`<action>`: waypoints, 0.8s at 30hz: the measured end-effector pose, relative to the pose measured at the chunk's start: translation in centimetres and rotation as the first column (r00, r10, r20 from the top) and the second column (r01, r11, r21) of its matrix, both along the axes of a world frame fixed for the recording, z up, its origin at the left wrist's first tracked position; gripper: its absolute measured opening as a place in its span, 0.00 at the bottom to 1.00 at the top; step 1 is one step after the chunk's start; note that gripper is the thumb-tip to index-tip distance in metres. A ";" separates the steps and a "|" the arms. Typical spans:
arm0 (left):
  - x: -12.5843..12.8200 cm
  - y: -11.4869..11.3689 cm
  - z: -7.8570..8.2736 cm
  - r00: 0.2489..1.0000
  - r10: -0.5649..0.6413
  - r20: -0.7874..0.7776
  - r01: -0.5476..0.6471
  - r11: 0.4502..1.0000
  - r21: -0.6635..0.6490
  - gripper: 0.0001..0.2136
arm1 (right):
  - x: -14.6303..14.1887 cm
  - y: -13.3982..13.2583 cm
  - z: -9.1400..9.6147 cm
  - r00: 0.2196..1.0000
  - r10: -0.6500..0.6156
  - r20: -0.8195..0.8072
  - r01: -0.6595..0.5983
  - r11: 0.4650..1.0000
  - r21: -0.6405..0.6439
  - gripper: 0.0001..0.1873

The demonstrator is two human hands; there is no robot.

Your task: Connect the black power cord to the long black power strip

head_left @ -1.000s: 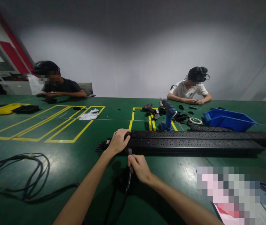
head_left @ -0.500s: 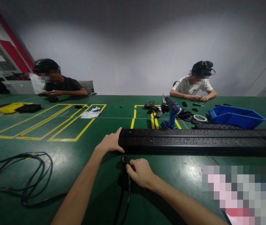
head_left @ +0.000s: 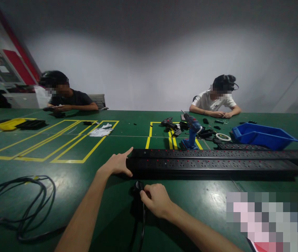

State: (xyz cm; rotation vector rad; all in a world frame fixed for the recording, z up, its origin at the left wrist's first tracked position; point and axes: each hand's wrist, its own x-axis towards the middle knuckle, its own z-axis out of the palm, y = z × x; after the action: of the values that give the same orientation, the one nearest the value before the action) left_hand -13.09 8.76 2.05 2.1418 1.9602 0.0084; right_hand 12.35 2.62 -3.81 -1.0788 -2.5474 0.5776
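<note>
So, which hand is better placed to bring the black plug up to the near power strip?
Right, probably. The right hand grips the plug just below the near power strip, while the left hand lies against the strip's left end and seems to steady it.

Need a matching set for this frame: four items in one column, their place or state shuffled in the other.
Column 1
1. left hand
2. right hand
3. blue drill
4. blue bin

Column 2
A. at the table's far right, beyond the far power strip
B. closed on the black cable at its plug end
C. upright beside yellow tape lines
D. open, against the end of the near power strip

Pairs: 1-D, 2-B, 3-C, 4-A
</note>
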 end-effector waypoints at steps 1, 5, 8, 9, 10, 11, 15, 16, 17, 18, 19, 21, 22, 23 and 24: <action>-0.3 0.0 -0.1 1.000 0.008 -0.008 -0.008 1.000 0.009 0.63 | 0.0 0.0 0.0 1.000 -0.001 -0.004 0.001 1.000 -0.002 0.20; -1.2 0.0 -0.3 1.000 0.001 -0.014 -0.001 0.999 0.034 0.49 | 0.0 -0.2 0.3 1.000 -0.019 -0.012 0.019 1.000 -0.009 0.21; -1.5 0.0 -0.4 1.000 0.008 0.015 -0.008 1.000 0.029 0.41 | 0.0 -0.3 0.7 1.000 -0.026 0.000 0.026 0.999 -0.026 0.21; -1.6 0.0 -0.4 1.000 0.012 0.027 -0.013 0.999 0.032 0.40 | 0.0 -0.3 0.8 1.000 -0.029 0.007 0.029 0.999 -0.033 0.21; -1.6 0.0 -0.4 0.999 0.014 0.037 -0.015 0.999 0.034 0.40 | 0.0 -0.4 0.9 0.999 -0.032 0.012 0.032 0.999 -0.040 0.20; -1.7 0.0 -0.4 0.999 0.012 0.043 -0.014 0.999 0.036 0.40 | 0.0 -0.4 0.9 0.999 -0.035 0.015 0.036 0.998 -0.044 0.20; -2.2 0.0 -0.5 0.999 0.001 0.034 -0.002 1.000 0.031 0.39 | 0.0 -0.3 0.8 0.999 -0.035 0.000 0.035 0.998 -0.042 0.20; -2.4 0.0 -0.5 1.000 0.004 0.029 -0.005 1.000 0.031 0.38 | 0.0 -0.3 0.7 0.999 -0.035 -0.002 0.035 0.999 -0.042 0.20; -2.7 0.0 -0.5 1.000 0.009 0.025 -0.009 0.999 0.031 0.39 | 0.0 -0.2 0.6 0.999 -0.037 -0.003 0.036 0.998 -0.045 0.20; -2.9 0.0 -0.6 1.000 0.015 0.022 -0.016 0.999 0.030 0.39 | 0.0 -0.2 0.6 0.999 -0.040 -0.007 0.039 0.998 -0.052 0.20; -3.1 -0.1 -0.6 1.000 0.020 0.021 -0.021 0.999 0.029 0.39 | 0.0 -0.1 0.5 0.999 -0.043 -0.016 0.042 0.997 -0.063 0.20; -3.5 -0.1 -0.7 1.000 0.024 0.021 -0.024 0.999 0.027 0.38 | 0.0 0.0 0.4 0.997 -0.055 -0.052 0.050 0.994 -0.097 0.19; -3.6 -0.1 -0.8 1.000 0.022 0.021 -0.022 0.999 0.028 0.38 | 0.0 0.0 0.3 0.995 -0.063 -0.075 0.054 0.992 -0.116 0.19; -3.7 -0.1 -0.8 1.000 0.018 0.020 -0.018 0.999 0.031 0.38 | 0.0 0.1 0.3 0.992 -0.073 -0.100 0.059 0.989 -0.134 0.19; -3.8 -0.2 -0.9 1.000 0.012 0.020 -0.013 0.999 0.036 0.38 | 0.0 0.2 0.1 0.989 -0.083 -0.125 0.064 0.987 -0.150 0.19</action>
State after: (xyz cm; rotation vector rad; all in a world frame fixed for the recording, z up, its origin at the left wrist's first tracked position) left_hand -16.90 8.60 1.17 2.1436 1.9768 0.0667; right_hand 12.35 2.86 -3.68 -1.1384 -2.3731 0.7979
